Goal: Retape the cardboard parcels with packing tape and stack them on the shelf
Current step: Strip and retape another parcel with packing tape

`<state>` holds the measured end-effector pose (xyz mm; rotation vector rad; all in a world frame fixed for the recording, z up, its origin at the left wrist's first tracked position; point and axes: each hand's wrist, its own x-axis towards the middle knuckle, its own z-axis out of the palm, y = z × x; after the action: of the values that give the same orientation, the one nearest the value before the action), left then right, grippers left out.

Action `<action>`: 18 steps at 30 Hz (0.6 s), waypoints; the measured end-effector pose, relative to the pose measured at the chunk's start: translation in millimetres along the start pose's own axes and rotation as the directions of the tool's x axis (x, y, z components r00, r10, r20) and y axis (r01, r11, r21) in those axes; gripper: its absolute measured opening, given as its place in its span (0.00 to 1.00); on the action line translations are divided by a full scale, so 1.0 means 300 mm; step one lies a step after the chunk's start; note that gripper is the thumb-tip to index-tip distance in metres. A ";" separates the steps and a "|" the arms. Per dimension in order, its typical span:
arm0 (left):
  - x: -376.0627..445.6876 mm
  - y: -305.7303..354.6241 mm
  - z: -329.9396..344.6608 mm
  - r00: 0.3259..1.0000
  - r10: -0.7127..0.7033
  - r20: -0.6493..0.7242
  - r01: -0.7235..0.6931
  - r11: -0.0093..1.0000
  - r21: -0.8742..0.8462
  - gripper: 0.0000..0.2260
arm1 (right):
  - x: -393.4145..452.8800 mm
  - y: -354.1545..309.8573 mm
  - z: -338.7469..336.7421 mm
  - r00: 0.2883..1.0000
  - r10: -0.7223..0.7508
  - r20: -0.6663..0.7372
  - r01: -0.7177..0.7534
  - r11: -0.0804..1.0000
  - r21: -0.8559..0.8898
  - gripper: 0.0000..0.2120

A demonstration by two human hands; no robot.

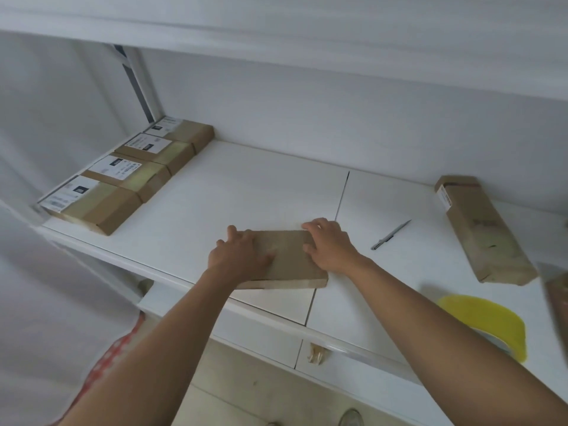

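A flat cardboard parcel (287, 261) lies near the front edge of the white shelf (252, 186). My left hand (238, 256) grips its left end, fingers curled over the far left corner. My right hand (330, 245) holds the right end, fingers curled over the far right corner. A roll of yellow packing tape (488, 322) sits at the front right of the shelf. Several taped parcels with white labels (129, 170) lie in a row along the shelf's left side.
A pen-like cutter (390, 235) lies right of my right hand. A long cardboard parcel (479, 232) lies at the right, and another brown parcel edge (558, 302) shows at the frame's right border. An upper shelf board (276, 29) hangs overhead. Floor shows below.
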<state>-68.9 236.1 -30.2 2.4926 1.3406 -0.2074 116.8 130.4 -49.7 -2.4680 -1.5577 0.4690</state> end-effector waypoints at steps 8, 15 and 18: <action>-0.032 0.039 0.037 0.996 -0.043 -0.079 0.040 0.998 -0.045 0.32 | -0.040 -0.015 0.089 0.984 -0.014 -0.180 0.024 0.998 0.055 0.15; -0.003 0.009 0.141 0.954 0.110 -0.279 -0.163 0.971 -0.175 0.26 | -0.060 -0.020 0.120 0.964 -0.038 -0.263 0.065 0.993 0.095 0.11; -0.005 0.007 0.130 0.972 0.057 -0.228 -0.111 0.966 -0.233 0.29 | -0.060 -0.021 0.130 0.966 -0.049 -0.252 0.081 0.990 0.116 0.11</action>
<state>-67.4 220.9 -66.3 2.4080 1.2491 0.2467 90.1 116.3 -81.2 -2.2718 -1.4559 0.2276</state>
